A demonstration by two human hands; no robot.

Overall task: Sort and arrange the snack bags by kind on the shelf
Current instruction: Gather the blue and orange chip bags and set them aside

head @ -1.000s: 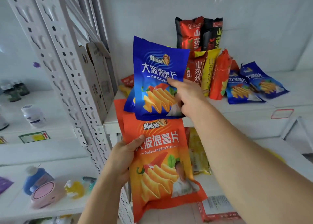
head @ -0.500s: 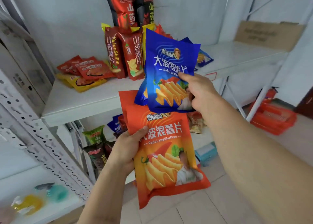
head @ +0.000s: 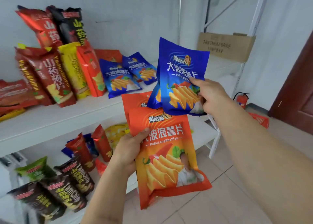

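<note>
In the head view, the right hand (head: 210, 95) pinches the blue chip bags (head: 182, 78) at right of centre, fingers curled on the lower edge, while the left hand (head: 130, 149) grips the orange chip bags (head: 162, 154) at lower centre, thumb across the front. To shelve well, I would carry the blue ones to the two blue bags (head: 128, 75) lying on the upper shelf (head: 55, 120), upper centre, setting them upright beside them.
</note>
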